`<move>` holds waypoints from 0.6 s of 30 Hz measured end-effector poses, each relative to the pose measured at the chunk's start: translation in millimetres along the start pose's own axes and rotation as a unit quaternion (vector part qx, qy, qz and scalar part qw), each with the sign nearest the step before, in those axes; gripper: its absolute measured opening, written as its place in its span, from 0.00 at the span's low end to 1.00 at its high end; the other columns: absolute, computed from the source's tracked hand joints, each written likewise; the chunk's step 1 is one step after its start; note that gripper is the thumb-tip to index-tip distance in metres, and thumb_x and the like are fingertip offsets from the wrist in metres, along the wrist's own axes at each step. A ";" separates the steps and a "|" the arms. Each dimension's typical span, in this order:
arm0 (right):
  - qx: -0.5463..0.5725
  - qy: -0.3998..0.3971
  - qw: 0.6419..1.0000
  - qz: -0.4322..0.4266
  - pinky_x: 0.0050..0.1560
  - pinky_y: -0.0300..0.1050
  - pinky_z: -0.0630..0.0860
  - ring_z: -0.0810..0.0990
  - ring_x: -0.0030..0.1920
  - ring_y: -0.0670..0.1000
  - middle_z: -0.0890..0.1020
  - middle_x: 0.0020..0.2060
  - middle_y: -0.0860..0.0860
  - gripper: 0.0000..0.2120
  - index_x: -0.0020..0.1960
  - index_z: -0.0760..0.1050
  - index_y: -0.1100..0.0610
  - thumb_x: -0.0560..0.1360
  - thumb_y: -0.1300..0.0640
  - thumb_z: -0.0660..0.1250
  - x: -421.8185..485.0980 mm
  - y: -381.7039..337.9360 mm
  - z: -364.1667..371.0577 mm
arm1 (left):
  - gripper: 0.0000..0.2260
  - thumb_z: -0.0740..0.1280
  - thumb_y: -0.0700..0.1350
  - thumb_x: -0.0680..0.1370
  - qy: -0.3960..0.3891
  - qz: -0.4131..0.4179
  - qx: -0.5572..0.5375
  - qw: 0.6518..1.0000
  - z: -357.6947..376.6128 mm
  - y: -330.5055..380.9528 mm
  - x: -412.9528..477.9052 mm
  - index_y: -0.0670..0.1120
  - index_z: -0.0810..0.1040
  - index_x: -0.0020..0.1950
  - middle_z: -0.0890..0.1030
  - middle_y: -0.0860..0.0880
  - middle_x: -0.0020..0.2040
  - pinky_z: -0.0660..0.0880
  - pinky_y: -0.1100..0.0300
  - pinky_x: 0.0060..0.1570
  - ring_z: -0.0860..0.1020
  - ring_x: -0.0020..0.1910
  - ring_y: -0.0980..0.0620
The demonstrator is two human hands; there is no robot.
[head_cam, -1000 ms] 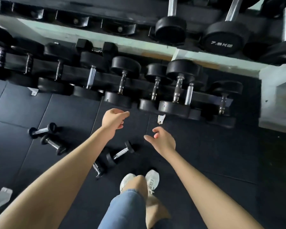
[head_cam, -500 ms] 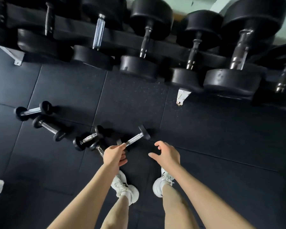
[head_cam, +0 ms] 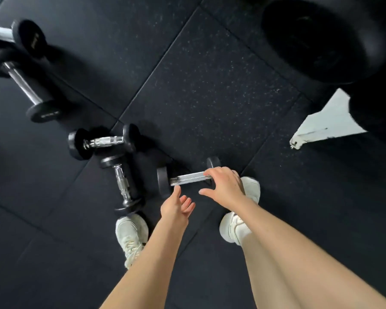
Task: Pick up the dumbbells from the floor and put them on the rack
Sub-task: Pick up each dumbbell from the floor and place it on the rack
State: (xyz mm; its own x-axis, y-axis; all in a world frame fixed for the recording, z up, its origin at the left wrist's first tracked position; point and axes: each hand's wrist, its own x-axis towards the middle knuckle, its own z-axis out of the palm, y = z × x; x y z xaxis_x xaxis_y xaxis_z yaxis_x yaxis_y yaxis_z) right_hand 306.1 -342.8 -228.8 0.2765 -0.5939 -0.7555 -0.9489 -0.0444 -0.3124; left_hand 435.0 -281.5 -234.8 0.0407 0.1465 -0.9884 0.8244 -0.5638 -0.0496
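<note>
Several small black dumbbells with chrome handles lie on the dark rubber floor. The nearest dumbbell (head_cam: pixel 191 177) lies across, just in front of my feet. My right hand (head_cam: pixel 226 186) has its fingers laid over the right end of that handle, thumb still apart below it. My left hand (head_cam: pixel 176 206) hovers open just under the handle's left end, fingers spread. A second dumbbell (head_cam: pixel 123 184) lies lengthwise to the left, a third (head_cam: pixel 103 142) behind it. Two more, one (head_cam: pixel 20 83) and another (head_cam: pixel 28 36), lie at the far left. A large racked dumbbell head (head_cam: pixel 316 41) looms top right.
The rack's white foot bracket (head_cam: pixel 328 123) sits on the floor at the right. My white shoes, the left (head_cam: pixel 130 235) and the right (head_cam: pixel 232 226), stand just behind the nearest dumbbell. Floor tiles (head_cam: pixel 210 85) stretch between the dumbbells and the rack.
The view has dropped much closer to the floor and the rack has mostly left the frame. Both hands came down to the nearest dumbbell; my right fingers now lie on its handle.
</note>
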 end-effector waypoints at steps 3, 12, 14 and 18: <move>-0.053 -0.019 0.997 -0.048 0.70 0.48 0.59 0.73 0.63 0.51 0.79 0.59 0.47 0.26 0.65 0.72 0.49 0.70 0.40 0.70 45.3 11.4 16.9 | 0.21 0.68 0.47 0.77 0.019 -0.001 -0.070 0.997 11.3 -3.9 48.1 0.37 0.71 0.66 0.70 0.34 0.69 0.73 0.47 0.64 0.72 0.68 0.38; -0.185 -0.184 0.959 -0.107 0.75 0.60 0.39 0.75 0.64 0.52 0.80 0.60 0.49 0.30 0.69 0.67 0.46 0.71 0.38 0.68 139.5 24.2 40.3 | 0.21 0.71 0.46 0.75 0.024 -0.014 -0.210 0.977 39.5 -26.1 133.8 0.36 0.74 0.64 0.82 0.41 0.51 0.78 0.53 0.51 0.82 0.50 0.47; -0.169 -0.228 0.954 -0.099 0.75 0.61 0.40 0.76 0.63 0.51 0.80 0.60 0.48 0.29 0.69 0.68 0.46 0.71 0.39 0.69 146.6 21.3 46.0 | 0.18 0.71 0.45 0.75 0.027 -0.006 -0.251 0.968 45.8 -27.4 141.6 0.35 0.75 0.60 0.82 0.41 0.47 0.81 0.53 0.48 0.82 0.42 0.47; -0.237 -0.220 0.937 -0.133 0.69 0.55 0.61 0.79 0.56 0.52 0.82 0.53 0.47 0.24 0.63 0.73 0.47 0.70 0.39 0.69 147.7 21.6 56.6 | 0.18 0.70 0.40 0.75 0.030 0.018 -0.314 0.949 50.0 -29.0 152.8 0.35 0.75 0.63 0.80 0.36 0.59 0.80 0.51 0.49 0.81 0.46 0.45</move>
State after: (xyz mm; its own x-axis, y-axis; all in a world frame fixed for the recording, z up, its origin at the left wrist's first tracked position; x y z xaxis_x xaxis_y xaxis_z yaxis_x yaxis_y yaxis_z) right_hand 335.1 -386.0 -379.8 0.4494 -0.1278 -0.8841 -0.7700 -0.5573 -0.3109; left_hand 389.1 -283.4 -391.6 0.0915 0.1924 -0.9770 0.9949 0.0240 0.0979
